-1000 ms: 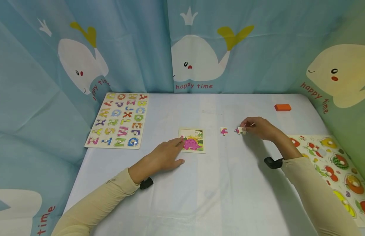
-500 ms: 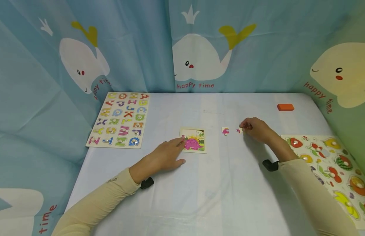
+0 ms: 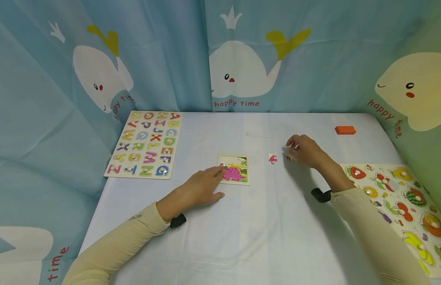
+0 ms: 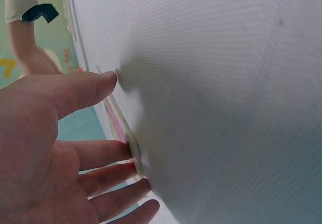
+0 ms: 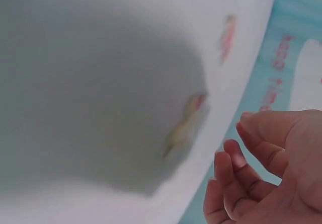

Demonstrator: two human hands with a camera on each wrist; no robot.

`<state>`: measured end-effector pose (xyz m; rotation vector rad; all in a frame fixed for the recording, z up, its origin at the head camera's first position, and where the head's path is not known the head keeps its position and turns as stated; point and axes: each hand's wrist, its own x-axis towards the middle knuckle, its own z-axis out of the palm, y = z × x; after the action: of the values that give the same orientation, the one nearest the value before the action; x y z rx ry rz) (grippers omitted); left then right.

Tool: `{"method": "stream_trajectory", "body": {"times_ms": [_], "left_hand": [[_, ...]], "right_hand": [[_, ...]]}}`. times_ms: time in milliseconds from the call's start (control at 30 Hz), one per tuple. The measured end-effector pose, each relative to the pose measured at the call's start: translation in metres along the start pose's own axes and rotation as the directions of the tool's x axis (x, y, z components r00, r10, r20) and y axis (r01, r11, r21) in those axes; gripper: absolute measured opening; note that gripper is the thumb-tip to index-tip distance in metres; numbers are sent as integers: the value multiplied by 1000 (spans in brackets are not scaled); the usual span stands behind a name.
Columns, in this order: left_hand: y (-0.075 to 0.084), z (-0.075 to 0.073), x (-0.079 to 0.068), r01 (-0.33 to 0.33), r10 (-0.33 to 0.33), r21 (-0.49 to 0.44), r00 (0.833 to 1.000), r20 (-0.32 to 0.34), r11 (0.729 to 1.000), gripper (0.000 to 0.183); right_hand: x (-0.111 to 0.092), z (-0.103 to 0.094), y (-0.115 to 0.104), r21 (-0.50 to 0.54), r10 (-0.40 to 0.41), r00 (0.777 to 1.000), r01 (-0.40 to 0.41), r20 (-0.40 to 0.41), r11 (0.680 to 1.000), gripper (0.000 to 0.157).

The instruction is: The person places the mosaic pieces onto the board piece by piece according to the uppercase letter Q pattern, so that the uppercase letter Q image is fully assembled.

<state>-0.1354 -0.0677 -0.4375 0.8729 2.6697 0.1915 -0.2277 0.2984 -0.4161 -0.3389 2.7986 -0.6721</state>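
Lifted slightly since the earlier frame, the right hand (image 3: 305, 151) hangs, in the head view, just above a puzzle piece (image 3: 290, 158) on the table (image 3: 264, 229), far nearer it than the left hand (image 3: 200, 188). Leftward lie a second piece (image 3: 272, 158), then the dinosaur board (image 3: 226, 160), under the left fingertips. Left wrist view: fingers extended, thumb spread away. Right wrist view shows what the head view hides: loosely bent, empty fingers, and the blurred piece running roughly left to right.
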Motion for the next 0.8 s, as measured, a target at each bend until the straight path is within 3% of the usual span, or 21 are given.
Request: {"method": "stream_trajectory", "body": {"times_ms": [167, 433, 633, 800], "left_hand": [[0, 0, 0, 3, -3, -4, 1000, 6, 1000, 78], [-1, 0, 0, -10, 10, -5, 1000, 3, 1000, 77], [-2, 1, 1, -9, 9, -3, 1000, 4, 1000, 77], [-3, 0, 1, -10, 10, -4, 1000, -1, 1000, 77]], "right_hand": [[5, 13, -34, 45, -101, 995, 102, -13, 994, 25], [10, 59, -86, 29, -233, 971, 235, -47, 972, 33], [9, 77, -101, 21, -233, 972, 233, -10, 972, 46], [10, 88, -100, -27, -223, 974, 224, 30, 974, 46]]}}
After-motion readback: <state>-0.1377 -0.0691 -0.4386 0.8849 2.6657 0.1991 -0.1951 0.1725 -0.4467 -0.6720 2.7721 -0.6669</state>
